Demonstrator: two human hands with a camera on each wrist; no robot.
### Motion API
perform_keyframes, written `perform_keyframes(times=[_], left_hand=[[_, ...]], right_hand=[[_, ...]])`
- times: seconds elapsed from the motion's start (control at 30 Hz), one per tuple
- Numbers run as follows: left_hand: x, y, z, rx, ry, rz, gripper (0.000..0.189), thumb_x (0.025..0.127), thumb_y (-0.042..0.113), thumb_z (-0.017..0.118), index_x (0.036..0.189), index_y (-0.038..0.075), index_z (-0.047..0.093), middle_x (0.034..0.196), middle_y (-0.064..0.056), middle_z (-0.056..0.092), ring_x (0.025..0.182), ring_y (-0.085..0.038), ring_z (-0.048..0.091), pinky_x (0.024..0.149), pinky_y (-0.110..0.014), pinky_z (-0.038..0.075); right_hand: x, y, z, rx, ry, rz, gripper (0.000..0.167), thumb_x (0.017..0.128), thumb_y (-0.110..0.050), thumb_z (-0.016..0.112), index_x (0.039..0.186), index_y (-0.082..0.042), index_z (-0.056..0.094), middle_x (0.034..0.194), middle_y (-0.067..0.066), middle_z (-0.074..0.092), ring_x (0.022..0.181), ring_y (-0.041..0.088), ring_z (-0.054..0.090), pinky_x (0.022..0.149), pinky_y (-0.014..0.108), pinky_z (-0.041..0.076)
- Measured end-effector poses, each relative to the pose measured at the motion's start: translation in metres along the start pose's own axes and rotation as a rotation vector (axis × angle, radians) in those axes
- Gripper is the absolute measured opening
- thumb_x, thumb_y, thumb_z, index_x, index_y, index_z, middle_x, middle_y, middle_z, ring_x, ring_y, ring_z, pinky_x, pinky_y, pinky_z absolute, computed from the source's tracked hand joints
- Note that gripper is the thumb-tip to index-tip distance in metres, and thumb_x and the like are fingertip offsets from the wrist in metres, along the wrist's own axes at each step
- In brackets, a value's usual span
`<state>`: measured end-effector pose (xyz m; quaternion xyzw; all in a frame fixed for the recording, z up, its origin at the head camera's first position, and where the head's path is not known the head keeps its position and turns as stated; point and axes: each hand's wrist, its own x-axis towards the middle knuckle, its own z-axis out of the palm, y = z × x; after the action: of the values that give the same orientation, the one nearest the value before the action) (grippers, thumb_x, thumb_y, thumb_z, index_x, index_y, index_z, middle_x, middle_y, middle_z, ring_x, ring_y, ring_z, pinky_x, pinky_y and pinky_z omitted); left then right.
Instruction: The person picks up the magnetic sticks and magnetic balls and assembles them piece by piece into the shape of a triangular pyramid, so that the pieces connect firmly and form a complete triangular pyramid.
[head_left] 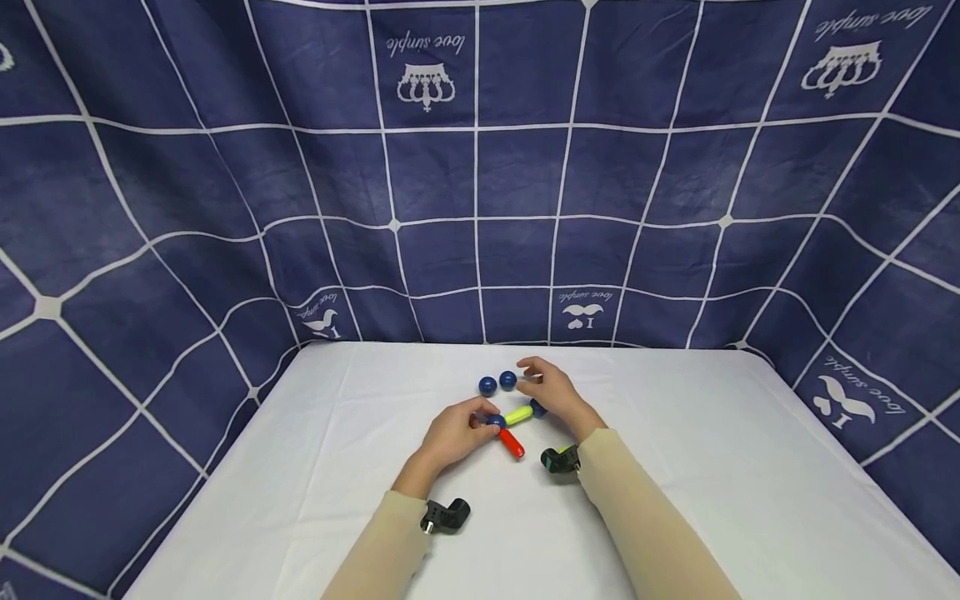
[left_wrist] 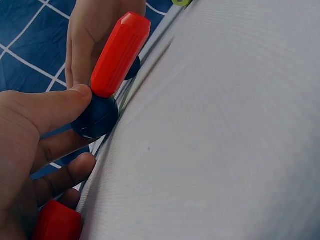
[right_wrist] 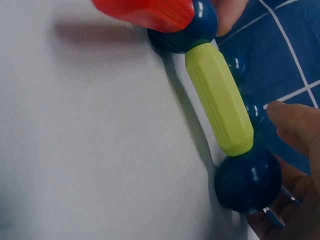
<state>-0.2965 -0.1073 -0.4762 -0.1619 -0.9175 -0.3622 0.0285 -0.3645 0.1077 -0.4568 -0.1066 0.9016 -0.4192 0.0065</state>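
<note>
My left hand (head_left: 453, 433) pinches a blue ball (left_wrist: 97, 117) between thumb and fingers. From that ball a red rod (head_left: 512, 443) sticks out toward me, and a yellow-green rod (right_wrist: 220, 100) runs off to the right. A second blue ball (right_wrist: 248, 181) caps the far end of the yellow-green rod. Over this end ball is my right hand (head_left: 557, 390), its thumb and fingers spread apart and holding nothing. Just beyond its fingertips sit two loose blue balls, one nearer (head_left: 507, 380) and one further left (head_left: 487, 386).
Another red piece (left_wrist: 57, 222) shows beneath the left palm in the left wrist view. Part of a yellow-green piece (head_left: 566, 448) peeks out by the right wrist camera (head_left: 558, 460). A white cloth covers the table (head_left: 360, 433); a blue checked curtain (head_left: 517, 175) hangs behind.
</note>
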Motion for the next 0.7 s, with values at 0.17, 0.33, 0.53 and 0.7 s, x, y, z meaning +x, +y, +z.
perform_keyframes(times=[0.17,0.33,0.53,0.7], left_hand=[[0.0002,0.0002,0.0005,0.007,-0.001,0.006,0.022,0.088,0.034,0.075,0.109,0.030,0.070,0.076,0.008,0.061,0.067,-0.009,0.052,0.062,-0.026,0.041],[0.0005,0.0005,0.0008,0.000,-0.007,0.004,0.021,0.088,0.034,0.075,0.109,0.030,0.070,0.075,0.008,0.061,0.067,-0.009,0.053,0.062,-0.026,0.041],[0.0009,0.0005,0.0005,-0.004,-0.004,0.007,0.020,0.089,0.033,0.074,0.108,0.029,0.070,0.076,0.007,0.062,0.068,-0.009,0.053,0.063,-0.026,0.041],[0.0003,0.0005,0.0005,-0.003,-0.001,0.008,0.021,0.088,0.033,0.075,0.108,0.029,0.070,0.076,0.007,0.062,0.067,-0.008,0.053,0.063,-0.026,0.041]], right_hand=[[0.0052,-0.0046,0.0040,-0.023,-0.019,0.012,0.044,0.093,-0.021,0.070,0.135,-0.016,0.059,0.126,0.014,0.066,0.115,0.032,0.062,0.099,0.048,0.050],[0.0070,-0.0075,0.0067,-0.072,-0.024,-0.002,0.043,0.093,-0.022,0.069,0.135,-0.018,0.061,0.125,0.014,0.068,0.115,0.032,0.063,0.100,0.050,0.048],[0.0079,-0.0085,0.0095,-0.109,-0.011,-0.017,0.038,0.092,-0.023,0.069,0.130,-0.019,0.065,0.124,0.013,0.069,0.113,0.030,0.064,0.099,0.050,0.048],[0.0075,-0.0074,0.0102,-0.097,0.004,-0.005,0.034,0.091,-0.021,0.070,0.124,-0.017,0.066,0.119,0.011,0.070,0.107,0.027,0.063,0.098,0.048,0.048]])
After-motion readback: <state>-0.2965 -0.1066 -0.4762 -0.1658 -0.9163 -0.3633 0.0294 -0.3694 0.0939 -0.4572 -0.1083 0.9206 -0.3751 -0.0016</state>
